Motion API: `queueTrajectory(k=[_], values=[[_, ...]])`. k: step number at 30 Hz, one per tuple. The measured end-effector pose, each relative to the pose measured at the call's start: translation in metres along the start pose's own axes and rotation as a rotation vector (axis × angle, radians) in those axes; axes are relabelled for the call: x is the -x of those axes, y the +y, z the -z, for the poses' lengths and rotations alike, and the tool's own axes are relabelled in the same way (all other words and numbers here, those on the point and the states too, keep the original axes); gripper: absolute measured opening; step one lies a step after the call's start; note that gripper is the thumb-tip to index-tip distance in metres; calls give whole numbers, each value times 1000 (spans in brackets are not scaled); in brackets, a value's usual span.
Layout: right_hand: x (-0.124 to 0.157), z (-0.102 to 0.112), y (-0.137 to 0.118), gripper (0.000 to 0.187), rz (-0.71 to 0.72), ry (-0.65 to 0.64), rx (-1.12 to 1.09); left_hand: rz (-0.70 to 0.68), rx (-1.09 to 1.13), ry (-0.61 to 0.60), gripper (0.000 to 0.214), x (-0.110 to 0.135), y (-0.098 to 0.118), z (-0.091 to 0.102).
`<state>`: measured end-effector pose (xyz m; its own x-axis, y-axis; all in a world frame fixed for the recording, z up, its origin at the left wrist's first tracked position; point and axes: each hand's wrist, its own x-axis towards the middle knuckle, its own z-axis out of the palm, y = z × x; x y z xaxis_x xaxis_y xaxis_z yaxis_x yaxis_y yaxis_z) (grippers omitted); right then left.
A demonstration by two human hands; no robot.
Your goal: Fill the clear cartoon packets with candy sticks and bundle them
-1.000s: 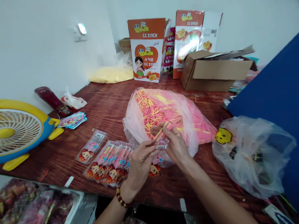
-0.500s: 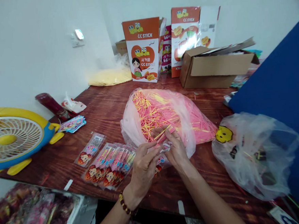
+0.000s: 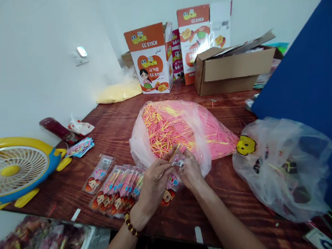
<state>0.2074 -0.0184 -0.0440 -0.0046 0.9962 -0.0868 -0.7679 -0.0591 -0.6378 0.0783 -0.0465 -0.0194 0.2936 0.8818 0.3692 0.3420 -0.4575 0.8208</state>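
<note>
Over the front of the big clear bag (image 3: pixel 138 141) of thin pink and yellow sticks (image 3: pixel 161 134), my two hands meet. My left hand (image 3: pixel 154 182), with a beaded bracelet at the wrist, pinches the edge of a small clear plastic packet (image 3: pixel 178 162). My right hand (image 3: pixel 192 172) is closed around a few sticks, whose tips show between the fingers, and touches the packet too. Below them a printed cartoon packet part (image 3: pixel 168 196) shows; whether it belongs to the same packet I cannot tell. Left of my hands lie several filled packets (image 3: pixel 119 188) in an overlapping row and one separate packet (image 3: pixel 98 174).
A yellow and blue fan (image 3: pixel 18 169) stands at left, near a dark red bottle (image 3: pixel 56 129) and tissues (image 3: pixel 81 127). Behind are printed cartons (image 3: pixel 150 57) and an open brown box (image 3: pixel 233 72). A white plastic bag (image 3: pixel 285 169) lies right. A bin of packets (image 3: pixel 35 243) sits lower left.
The stick bundle, earlier long and plain between my hands, now shows only its tips. My fingers have come together at the packet's end. The whole view has shifted slightly.
</note>
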Motion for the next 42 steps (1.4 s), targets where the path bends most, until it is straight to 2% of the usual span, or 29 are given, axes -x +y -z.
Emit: queueTrajectory(k=[3, 7, 11, 14, 16, 21, 26, 30, 35, 42], values=[[-3, 5, -1, 24, -29, 54, -144, 136, 106, -23, 15, -2, -2, 4], [-8, 11, -2, 23, 26, 107, -223, 386, 289, -27, 16, -7, -1, 5], [-9, 12, -5, 23, 39, 131, -264, 412, 370, -7, 13, -13, 2, 3], [-6, 10, -8, 20, 58, 121, -236, 418, 321, -45, 13, -15, 3, 0], [-5, 10, -10, 20, 77, 107, -206, 369, 197, -74, 12, -14, 3, -2], [-4, 12, -15, 25, 72, 44, -260, -10, -238, -46, 15, -9, 7, -17], [-4, 13, -21, 20, 111, 37, -340, -182, -495, 28, 20, 0, 12, -33], [-2, 15, -23, 18, 141, 40, -358, -223, -580, 85, 23, 9, 13, -41], [-4, 17, -23, 19, 162, 21, -374, -234, -559, 125, 26, 12, 20, -46], [-7, 17, -20, 19, 185, 23, -395, -169, -471, 134, 24, 13, 27, -52]])
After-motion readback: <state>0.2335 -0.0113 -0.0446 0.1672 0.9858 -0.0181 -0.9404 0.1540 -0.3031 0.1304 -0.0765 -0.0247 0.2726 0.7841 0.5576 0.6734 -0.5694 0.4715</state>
